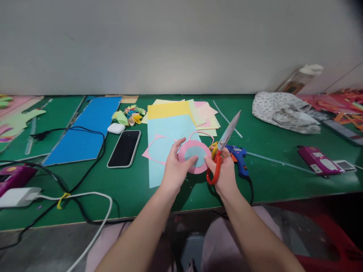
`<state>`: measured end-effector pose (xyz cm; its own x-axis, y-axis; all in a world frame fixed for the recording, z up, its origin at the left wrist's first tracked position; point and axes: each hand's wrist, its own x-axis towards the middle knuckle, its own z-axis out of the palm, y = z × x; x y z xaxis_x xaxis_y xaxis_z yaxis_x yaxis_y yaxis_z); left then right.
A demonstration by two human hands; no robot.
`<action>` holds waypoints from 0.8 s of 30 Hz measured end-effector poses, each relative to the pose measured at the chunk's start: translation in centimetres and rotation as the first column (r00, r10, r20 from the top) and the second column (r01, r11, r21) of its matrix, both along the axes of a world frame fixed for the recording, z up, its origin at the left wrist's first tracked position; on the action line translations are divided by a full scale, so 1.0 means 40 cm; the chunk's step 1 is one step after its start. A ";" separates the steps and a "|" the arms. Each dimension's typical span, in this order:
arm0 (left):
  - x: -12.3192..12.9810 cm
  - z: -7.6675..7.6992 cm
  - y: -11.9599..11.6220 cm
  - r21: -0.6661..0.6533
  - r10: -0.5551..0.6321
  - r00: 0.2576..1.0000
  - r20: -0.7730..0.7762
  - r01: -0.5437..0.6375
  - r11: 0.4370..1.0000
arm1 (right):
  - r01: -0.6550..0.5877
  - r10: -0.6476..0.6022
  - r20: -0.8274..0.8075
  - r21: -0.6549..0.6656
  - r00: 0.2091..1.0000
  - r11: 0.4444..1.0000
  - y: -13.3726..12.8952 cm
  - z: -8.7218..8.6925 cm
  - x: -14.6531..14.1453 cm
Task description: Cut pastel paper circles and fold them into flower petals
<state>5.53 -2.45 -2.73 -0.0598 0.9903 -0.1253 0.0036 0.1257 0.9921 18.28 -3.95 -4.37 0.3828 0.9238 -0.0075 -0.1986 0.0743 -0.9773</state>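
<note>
My left hand (177,164) grips the left side of a pink paper circle (195,169) with a smaller light blue circle in its middle, thumb on the front. A pair of scissors (217,168) with red handles sits in my right hand (227,168), blades tilted up to the right. My right thumb and finger also touch the circle's right edge. Behind the hands lies a light blue paper sheet (161,175) with a pink offcut (147,152) on it. A blue glue gun (241,160) rests just right of my right hand, partly hidden.
Left of the paper are a phone (124,149), a white earbud case (116,128), paper flowers (130,114) and a blue board (85,128). Cables (104,196) cross the front left. At right lie a patterned cloth (283,111), a bottle (300,79) and a purple device (319,160).
</note>
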 end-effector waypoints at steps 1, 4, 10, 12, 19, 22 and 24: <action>-0.001 0.000 0.001 -0.008 0.003 1.000 0.017 -0.003 1.000 | -0.005 0.005 -0.003 -0.004 1.000 1.000 0.000 -0.001 0.000; -0.010 0.002 0.007 -0.025 0.029 0.996 0.090 -0.027 0.999 | -0.030 0.029 -0.020 -0.021 0.999 0.999 0.002 -0.004 0.000; -0.039 0.009 0.024 -0.012 0.142 0.970 0.198 -0.142 0.990 | -0.070 0.069 -0.026 -0.036 0.997 0.997 0.009 -0.026 -0.008; -0.047 0.011 0.028 -0.012 0.164 0.963 0.213 -0.165 0.986 | -0.072 0.072 -0.019 -0.038 0.997 0.997 0.012 -0.035 -0.011; -0.079 0.025 0.037 -0.001 0.228 0.933 0.278 -0.237 0.971 | -0.124 0.125 0.010 -0.073 0.992 0.990 0.011 -0.052 -0.004; -0.097 0.034 0.041 0.021 0.273 0.912 0.307 -0.293 0.956 | -0.186 0.188 0.008 -0.102 0.982 0.977 0.006 -0.061 -0.009; -0.108 0.040 0.041 0.047 0.310 0.894 0.322 -0.342 0.938 | -0.199 0.201 0.000 -0.117 0.980 0.973 0.003 -0.068 -0.016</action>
<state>1.19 -0.80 -1.11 -0.3565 0.9299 -0.0912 -0.3255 -0.0321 0.9450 17.64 -3.81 -7.08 0.1909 0.9748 -0.1156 -0.1864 -0.0796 -0.9792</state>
